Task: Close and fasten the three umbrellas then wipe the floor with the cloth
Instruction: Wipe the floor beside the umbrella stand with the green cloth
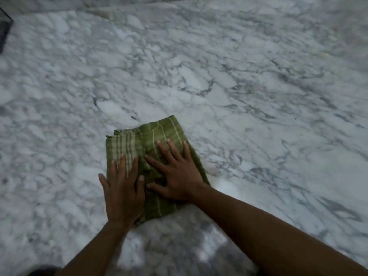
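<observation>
A folded green cloth (147, 140) with pale stripes lies flat on the white and grey marble floor (249, 96), in the lower middle of the head view. My left hand (122, 191) presses on its left and near part, fingers straight and spread. My right hand (177, 172) presses flat on the cloth's right part, fingers spread, its thumb lying next to my left hand. Both forearms reach in from the bottom edge. No umbrella is in view.
A dark object (5, 34) shows at the far left edge near the top. A paler strip of floor (179, 3) runs along the top. A dark shape (42, 270) sits at the bottom left corner.
</observation>
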Tool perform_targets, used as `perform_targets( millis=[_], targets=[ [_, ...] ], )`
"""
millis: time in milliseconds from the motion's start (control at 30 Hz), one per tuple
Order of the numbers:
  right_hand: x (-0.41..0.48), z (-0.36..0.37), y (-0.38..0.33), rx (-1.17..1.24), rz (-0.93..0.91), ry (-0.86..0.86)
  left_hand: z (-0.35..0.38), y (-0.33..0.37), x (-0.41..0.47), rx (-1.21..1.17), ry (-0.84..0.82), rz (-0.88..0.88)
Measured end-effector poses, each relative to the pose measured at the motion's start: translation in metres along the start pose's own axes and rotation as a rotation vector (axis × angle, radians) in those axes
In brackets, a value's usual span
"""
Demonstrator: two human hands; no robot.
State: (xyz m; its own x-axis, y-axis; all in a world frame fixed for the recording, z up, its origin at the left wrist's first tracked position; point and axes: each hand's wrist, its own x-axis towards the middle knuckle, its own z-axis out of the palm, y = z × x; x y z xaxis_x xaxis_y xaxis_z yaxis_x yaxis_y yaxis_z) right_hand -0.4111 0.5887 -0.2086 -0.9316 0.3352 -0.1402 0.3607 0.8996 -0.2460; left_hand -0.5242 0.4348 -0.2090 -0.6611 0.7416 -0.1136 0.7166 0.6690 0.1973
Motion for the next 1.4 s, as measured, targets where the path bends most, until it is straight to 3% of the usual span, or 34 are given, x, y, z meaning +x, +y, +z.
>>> perform_targets(
  millis=[100,300,433,633,800,933,1067,1233,1400],
  targets=[
    [0.002,-0.011,0.049,-0.075,-0.097,0.002,0.008,0.040,0.017,-0.034,0.038,0.013],
    [-0.015,-0.053,0.178,-0.127,0.059,-0.030,0.029,0.163,0.083,-0.026,0.002,0.115],
    [-0.048,-0.071,0.265,-0.086,0.285,0.025,0.047,0.254,0.125,-0.087,0.012,0.282],
    [-0.086,-0.089,0.365,-0.019,0.721,0.171,0.053,0.379,0.199,0.033,-0.161,0.542],
    [-0.060,-0.094,0.408,-0.010,0.974,0.238,0.049,0.414,0.284,0.115,-0.185,0.782],
    [0.013,-0.106,0.432,0.013,1.016,0.226,0.037,0.398,0.359,0.163,-0.142,0.780],
    [0.129,-0.119,0.420,0.028,0.912,0.189,0.013,0.335,0.431,0.206,-0.092,0.633],
    [0.288,-0.112,0.308,0.040,0.566,0.123,-0.029,0.159,0.475,0.266,-0.037,0.320],
    [0.317,-0.083,0.162,0.062,0.173,0.078,-0.047,0.016,0.368,0.133,0.017,0.076]
  ],
)
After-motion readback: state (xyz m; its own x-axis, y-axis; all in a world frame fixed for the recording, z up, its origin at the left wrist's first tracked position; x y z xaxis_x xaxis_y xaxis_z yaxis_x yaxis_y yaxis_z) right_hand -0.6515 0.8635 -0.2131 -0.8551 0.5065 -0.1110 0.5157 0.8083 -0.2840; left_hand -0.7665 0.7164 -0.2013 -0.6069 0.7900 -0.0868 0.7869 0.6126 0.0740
